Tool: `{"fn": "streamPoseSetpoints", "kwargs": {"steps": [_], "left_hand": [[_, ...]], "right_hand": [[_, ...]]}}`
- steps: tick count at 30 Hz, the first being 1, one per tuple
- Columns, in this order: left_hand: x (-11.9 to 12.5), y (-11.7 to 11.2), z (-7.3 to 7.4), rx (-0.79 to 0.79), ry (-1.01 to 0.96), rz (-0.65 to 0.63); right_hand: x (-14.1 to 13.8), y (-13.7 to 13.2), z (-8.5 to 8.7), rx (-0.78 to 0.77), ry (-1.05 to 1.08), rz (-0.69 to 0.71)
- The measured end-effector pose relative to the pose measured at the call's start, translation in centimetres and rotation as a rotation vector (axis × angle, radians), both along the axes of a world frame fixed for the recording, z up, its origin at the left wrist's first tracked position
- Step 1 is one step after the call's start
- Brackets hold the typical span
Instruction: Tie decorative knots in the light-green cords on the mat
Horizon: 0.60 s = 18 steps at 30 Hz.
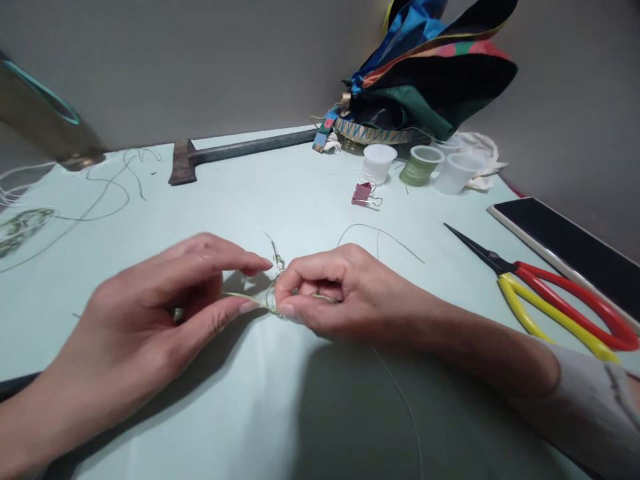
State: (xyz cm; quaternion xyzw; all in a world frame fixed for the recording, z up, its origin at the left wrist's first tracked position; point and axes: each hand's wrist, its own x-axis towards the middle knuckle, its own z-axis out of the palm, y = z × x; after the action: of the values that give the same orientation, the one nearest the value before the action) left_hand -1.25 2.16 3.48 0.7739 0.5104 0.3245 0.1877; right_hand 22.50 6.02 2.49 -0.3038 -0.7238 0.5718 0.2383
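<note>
Green cord (245, 297) runs between my two hands above the table. My left hand (155, 320) has the cord at its thumb and curled fingers, with the index finger stretched out above and apart from the thumb. In a pinch of thumb and index finger, my right hand (335, 287) grips the cord where it forms a small loop. A short knotted green-and-white piece (279, 261) sticks up beside the right fingertips, partly hidden by them. Another stretch of cord shows under the right hand's curled fingers.
Red-and-yellow-handled scissors (505, 267) and a phone (570, 247) lie at right. Behind are a hammer (185, 163), a maroon binder clip (362, 194), a white thread spool (377, 165), a green spool (419, 167) and a colourful fabric bundle (425, 80). Loose knotted cord (25, 227) lies left.
</note>
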Motion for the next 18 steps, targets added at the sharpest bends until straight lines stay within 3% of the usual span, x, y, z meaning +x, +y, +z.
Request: {"fn": "streamPoseSetpoints", "kwargs": {"steps": [4, 6, 10, 12, 14, 18], "left_hand": [[-3.0, 2.4, 1.9, -0.027, 0.085, -0.017], [-4.4, 3.9, 2.3, 0.035, 0.081, 0.091], [-5.2, 5.4, 1.7, 0.337, 0.197, 0.349], [-4.5, 4.4, 1.1, 0.466, 0.284, 0.369], [-3.2, 2.1, 0.7, 0.511, 0.338, 0.309], [-0.1, -2.7, -0.2, 0.335, 0.362, -0.011]], "right_hand": [[-0.1, 0.1, 0.2, -0.012, -0.013, 0.006], [-0.1, 0.0, 0.2, -0.010, -0.023, 0.004], [-0.3, 0.0, -0.1, 0.010, -0.022, -0.018], [-0.3, 0.0, -0.2, 0.017, -0.010, -0.035], [-0.4, 0.0, -0.4, 0.022, 0.004, -0.047], [-0.4, 0.2, -0.7, 0.017, 0.039, -0.054]]}}
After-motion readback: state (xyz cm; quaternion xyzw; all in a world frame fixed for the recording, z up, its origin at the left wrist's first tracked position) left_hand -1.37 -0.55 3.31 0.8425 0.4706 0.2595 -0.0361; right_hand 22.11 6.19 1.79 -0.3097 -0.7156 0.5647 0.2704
